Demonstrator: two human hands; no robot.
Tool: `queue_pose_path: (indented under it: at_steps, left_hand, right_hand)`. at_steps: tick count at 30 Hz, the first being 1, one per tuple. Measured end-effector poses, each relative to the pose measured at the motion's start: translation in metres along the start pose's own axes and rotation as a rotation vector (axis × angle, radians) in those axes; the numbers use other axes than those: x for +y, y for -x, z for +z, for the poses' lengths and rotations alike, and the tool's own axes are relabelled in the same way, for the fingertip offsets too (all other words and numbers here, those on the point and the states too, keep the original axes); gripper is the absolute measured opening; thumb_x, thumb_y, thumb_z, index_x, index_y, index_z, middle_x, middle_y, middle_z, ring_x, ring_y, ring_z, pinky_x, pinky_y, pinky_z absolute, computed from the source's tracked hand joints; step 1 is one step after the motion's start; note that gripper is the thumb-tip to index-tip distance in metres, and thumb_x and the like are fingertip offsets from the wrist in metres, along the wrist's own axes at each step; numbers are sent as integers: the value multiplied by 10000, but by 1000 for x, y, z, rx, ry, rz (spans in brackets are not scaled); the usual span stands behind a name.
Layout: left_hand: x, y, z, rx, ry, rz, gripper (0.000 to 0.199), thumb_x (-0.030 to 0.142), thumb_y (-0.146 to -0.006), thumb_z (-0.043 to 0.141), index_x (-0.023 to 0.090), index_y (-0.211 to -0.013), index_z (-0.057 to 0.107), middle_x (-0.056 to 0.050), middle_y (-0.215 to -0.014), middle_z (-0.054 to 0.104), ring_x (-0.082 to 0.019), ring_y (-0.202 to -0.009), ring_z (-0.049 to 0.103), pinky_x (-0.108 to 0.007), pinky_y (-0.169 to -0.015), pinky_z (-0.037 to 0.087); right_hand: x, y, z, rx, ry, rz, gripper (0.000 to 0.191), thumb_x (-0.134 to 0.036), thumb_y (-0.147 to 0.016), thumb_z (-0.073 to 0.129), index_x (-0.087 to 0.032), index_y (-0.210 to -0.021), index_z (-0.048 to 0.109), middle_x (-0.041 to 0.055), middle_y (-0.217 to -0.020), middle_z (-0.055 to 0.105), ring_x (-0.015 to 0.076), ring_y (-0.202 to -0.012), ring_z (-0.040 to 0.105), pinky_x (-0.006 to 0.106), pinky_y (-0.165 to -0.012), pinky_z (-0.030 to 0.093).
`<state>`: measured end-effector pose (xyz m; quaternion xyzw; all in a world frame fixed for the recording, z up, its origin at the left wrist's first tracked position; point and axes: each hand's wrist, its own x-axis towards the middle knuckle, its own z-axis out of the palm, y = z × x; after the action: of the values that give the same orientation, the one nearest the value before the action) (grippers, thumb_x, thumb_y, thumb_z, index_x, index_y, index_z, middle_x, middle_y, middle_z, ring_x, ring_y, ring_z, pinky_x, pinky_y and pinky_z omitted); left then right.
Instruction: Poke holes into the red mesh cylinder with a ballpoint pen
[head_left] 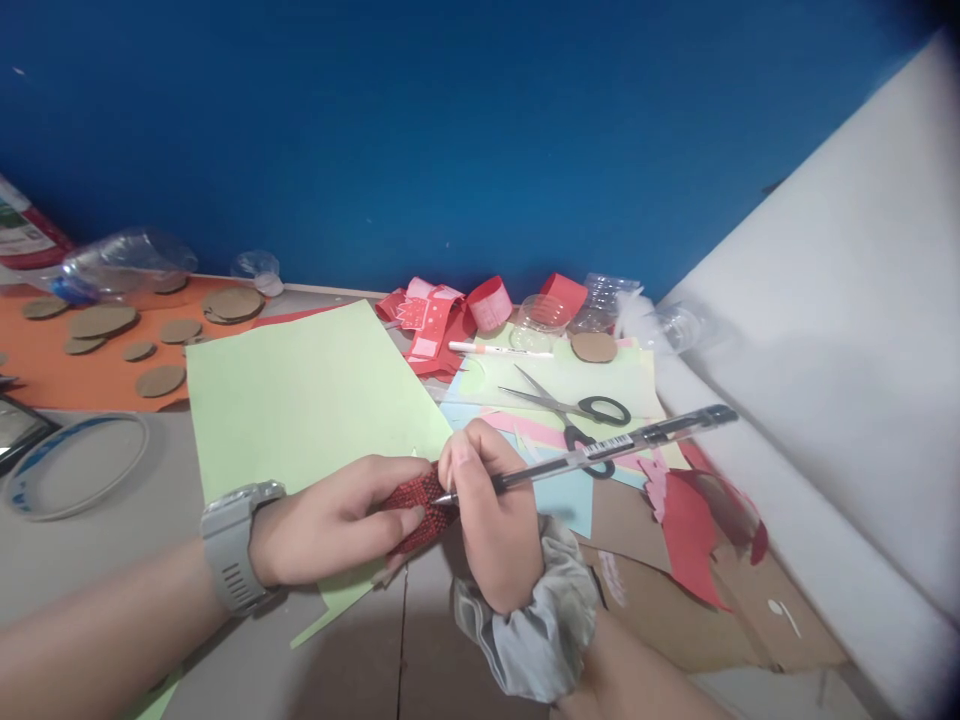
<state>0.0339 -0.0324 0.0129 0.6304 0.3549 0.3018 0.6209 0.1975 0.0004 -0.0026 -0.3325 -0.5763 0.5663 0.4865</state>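
My left hand (345,522) is closed on a small dark red piece with a black woven-looking pattern (416,508), the thumb lying on top of it. In my right hand (491,520) rests a clear-barrelled black pen (570,462), its tip pointing left over the patterned piece. The right fingertips are bent in at the piece's right edge. A light green sheet of paper (307,400) lies just behind both hands, and part of it is hidden by them. Open black-handled scissors (559,405) lie behind the pen.
Cardboard discs (103,321) lie on an orange sheet (45,370) at left, near a clear plastic bottle (127,262) and a tape ring (79,465). Red paper pieces (435,320) and a white marker (499,349) are behind. Cardboard (675,610) spreads at right beside a white panel (847,300).
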Motion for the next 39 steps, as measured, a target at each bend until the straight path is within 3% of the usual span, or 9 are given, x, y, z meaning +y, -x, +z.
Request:
queue_pose_path:
  at_steps: [13, 21, 39]
  left_hand:
    - [2, -1, 1, 6, 0, -10, 186, 207, -951, 532, 198, -771, 490, 26, -635, 545, -137, -587, 514, -246, -604, 450]
    - [2, -1, 1, 3, -55, -10, 175, 210, -958, 521, 199, -788, 483, 16, -662, 570, -145, -602, 539, -257, -627, 462]
    - [-1, 1, 1, -20, -56, 2, 140, 201, -992, 444, 147, -946, 565, 4, -679, 582, -161, -616, 545, -277, -660, 469]
  right_hand:
    - [1, 0, 0, 1, 35, -32, 401, -383, -1014, 492, -247, -650, 388, -35, -613, 360, 152, -574, 342, 297, -532, 321]
    - [1, 3, -1, 72, 70, -137, 397, -322, -1021, 481, -237, -658, 343, -53, -587, 347, 121, -548, 320, 266, -514, 294]
    - [4, 2, -3, -32, 51, -81, 387, -338, -1035, 468, -234, -675, 367, -38, -624, 340, 141, -576, 321, 307, -537, 286]
